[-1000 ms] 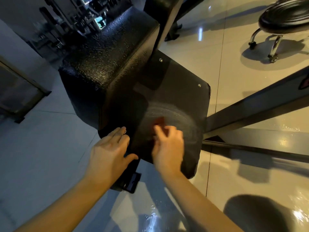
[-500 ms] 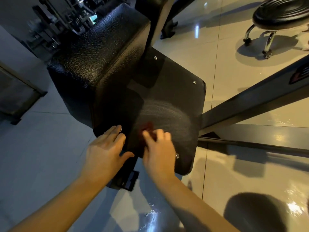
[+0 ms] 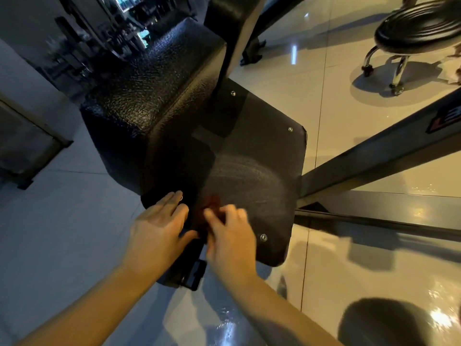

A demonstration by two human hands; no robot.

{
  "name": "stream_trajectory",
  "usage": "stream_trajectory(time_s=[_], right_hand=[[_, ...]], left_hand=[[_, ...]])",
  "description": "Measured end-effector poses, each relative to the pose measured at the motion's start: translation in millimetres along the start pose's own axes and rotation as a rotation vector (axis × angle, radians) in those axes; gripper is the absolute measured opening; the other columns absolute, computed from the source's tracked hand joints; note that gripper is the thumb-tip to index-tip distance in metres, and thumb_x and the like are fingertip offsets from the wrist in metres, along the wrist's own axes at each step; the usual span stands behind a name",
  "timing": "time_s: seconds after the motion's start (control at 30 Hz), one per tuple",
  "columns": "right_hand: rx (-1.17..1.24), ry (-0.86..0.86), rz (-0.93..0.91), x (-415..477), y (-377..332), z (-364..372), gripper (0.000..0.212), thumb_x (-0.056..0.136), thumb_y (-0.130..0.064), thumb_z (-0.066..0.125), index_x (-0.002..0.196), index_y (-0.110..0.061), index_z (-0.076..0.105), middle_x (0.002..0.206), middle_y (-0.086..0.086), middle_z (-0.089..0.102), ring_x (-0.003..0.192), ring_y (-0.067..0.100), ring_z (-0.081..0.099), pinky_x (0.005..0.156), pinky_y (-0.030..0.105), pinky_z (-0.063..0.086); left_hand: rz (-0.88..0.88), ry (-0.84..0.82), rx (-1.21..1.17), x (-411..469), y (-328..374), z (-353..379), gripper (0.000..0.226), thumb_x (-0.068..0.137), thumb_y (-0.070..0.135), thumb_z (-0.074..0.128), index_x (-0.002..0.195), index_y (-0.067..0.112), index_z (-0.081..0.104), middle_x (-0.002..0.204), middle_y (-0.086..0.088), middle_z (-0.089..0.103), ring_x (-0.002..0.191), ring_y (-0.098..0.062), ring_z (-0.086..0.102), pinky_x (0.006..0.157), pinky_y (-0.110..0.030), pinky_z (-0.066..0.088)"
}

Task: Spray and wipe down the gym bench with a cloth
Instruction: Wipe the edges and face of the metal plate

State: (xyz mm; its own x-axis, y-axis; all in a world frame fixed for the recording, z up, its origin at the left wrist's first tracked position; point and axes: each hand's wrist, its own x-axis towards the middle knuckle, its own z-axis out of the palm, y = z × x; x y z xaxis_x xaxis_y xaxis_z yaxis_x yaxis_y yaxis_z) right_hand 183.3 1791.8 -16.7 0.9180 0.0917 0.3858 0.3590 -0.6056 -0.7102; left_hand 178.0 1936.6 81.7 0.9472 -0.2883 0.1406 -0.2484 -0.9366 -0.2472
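The black gym bench fills the middle of the head view: a textured padded block [image 3: 149, 101] and, beside it, a flat dark panel [image 3: 262, 151] with corner rivets and a dull wiped smear. A small dark red cloth [image 3: 210, 203] lies on the panel's near edge. My right hand [image 3: 230, 236] presses on the cloth with its fingers curled over it; most of the cloth is hidden under the hand. My left hand [image 3: 159, 228] rests flat with straight fingers on the bench's near corner, just left of the cloth.
A black metal frame bar [image 3: 374, 158] runs from the panel up to the right, with a second bar [image 3: 374, 218] low across the glossy tiled floor. A black round stool [image 3: 419, 28] on chrome legs stands at the top right. Dark gym equipment [image 3: 99, 33] crowds the top left.
My right hand has slid the cloth leftward and toward me along the panel's near edge, closing on my left hand, which has stayed on the corner.
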Motion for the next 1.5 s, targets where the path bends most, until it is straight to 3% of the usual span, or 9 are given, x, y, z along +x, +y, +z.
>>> stream_trajectory(time_s=[0.1,0.3,0.57,0.7,0.77,1.0,1.2,1.4,1.5], right_hand=[[-0.057,-0.11,-0.305,8,39,-5,0.056,0.081,-0.023,0.07,0.136,-0.024,0.059,0.127,0.009,0.056,0.108,0.028,0.053,0.085,0.039,0.051],[-0.197,0.004,0.385,4,111,-14,0.047,0.092,-0.027,0.066,0.139,-0.027,0.061,0.136,0.005,0.055,0.122,0.027,0.05,0.102,0.042,0.05],[-0.118,-0.109,-0.339,-7,88,-9,0.052,0.08,-0.024,0.07,0.132,-0.021,0.061,0.12,0.009,0.057,0.101,0.027,0.055,0.076,0.04,0.054],[-0.105,0.049,0.383,29,116,-12,0.038,0.099,-0.032,0.057,0.136,-0.023,0.064,0.129,0.005,0.051,0.117,0.024,0.049,0.096,0.042,0.052],[-0.141,0.056,0.467,35,87,-11,0.038,0.099,-0.032,0.058,0.135,-0.022,0.064,0.13,0.007,0.051,0.119,0.026,0.049,0.096,0.04,0.052],[-0.116,-0.064,-0.291,24,64,-1,0.047,0.086,-0.025,0.065,0.132,-0.022,0.063,0.118,0.01,0.057,0.103,0.029,0.054,0.078,0.039,0.051],[-0.182,0.099,0.475,43,100,-10,0.036,0.098,-0.028,0.058,0.132,-0.021,0.066,0.125,0.011,0.053,0.114,0.03,0.049,0.092,0.043,0.052],[0.003,-0.012,-0.29,50,18,2,0.04,0.091,-0.023,0.058,0.13,-0.022,0.065,0.114,0.011,0.056,0.1,0.028,0.051,0.076,0.037,0.048],[-0.09,0.028,-0.139,65,79,3,0.04,0.093,-0.023,0.06,0.133,-0.025,0.065,0.124,0.012,0.055,0.108,0.032,0.051,0.086,0.042,0.05]], left_hand=[[-0.006,0.011,0.04,0,-1,-1,0.048,0.061,0.036,0.097,0.084,0.006,0.068,0.128,-0.021,0.069,0.117,-0.035,0.069,0.089,-0.047,0.06],[0.0,0.013,0.005,0,2,2,0.051,0.055,0.037,0.1,0.078,0.006,0.066,0.127,-0.024,0.069,0.113,-0.038,0.07,0.084,-0.049,0.062],[0.009,0.039,0.042,2,0,0,0.053,0.055,0.04,0.099,0.082,0.006,0.067,0.124,-0.021,0.071,0.111,-0.036,0.071,0.079,-0.045,0.063],[-0.01,0.009,0.05,3,5,-1,0.056,0.053,0.039,0.1,0.084,0.005,0.068,0.124,-0.022,0.071,0.111,-0.037,0.071,0.081,-0.045,0.06],[-0.025,-0.004,0.057,4,6,-2,0.061,0.051,0.039,0.101,0.091,0.003,0.072,0.123,-0.021,0.071,0.111,-0.037,0.071,0.082,-0.046,0.061],[-0.046,-0.021,0.141,1,3,4,0.068,0.062,0.041,0.095,0.113,0.0,0.076,0.129,-0.022,0.068,0.119,-0.037,0.067,0.091,-0.049,0.059],[-0.039,-0.029,0.184,-5,5,12,0.069,0.063,0.04,0.095,0.114,-0.002,0.075,0.131,-0.025,0.066,0.12,-0.04,0.066,0.091,-0.051,0.057],[-0.038,0.027,0.176,-5,2,7,0.063,0.068,0.04,0.092,0.115,0.002,0.076,0.132,-0.021,0.066,0.122,-0.038,0.064,0.094,-0.049,0.056],[-0.033,0.035,0.164,-5,1,11,0.063,0.072,0.044,0.089,0.117,0.002,0.075,0.134,-0.021,0.065,0.123,-0.038,0.063,0.095,-0.05,0.056]])
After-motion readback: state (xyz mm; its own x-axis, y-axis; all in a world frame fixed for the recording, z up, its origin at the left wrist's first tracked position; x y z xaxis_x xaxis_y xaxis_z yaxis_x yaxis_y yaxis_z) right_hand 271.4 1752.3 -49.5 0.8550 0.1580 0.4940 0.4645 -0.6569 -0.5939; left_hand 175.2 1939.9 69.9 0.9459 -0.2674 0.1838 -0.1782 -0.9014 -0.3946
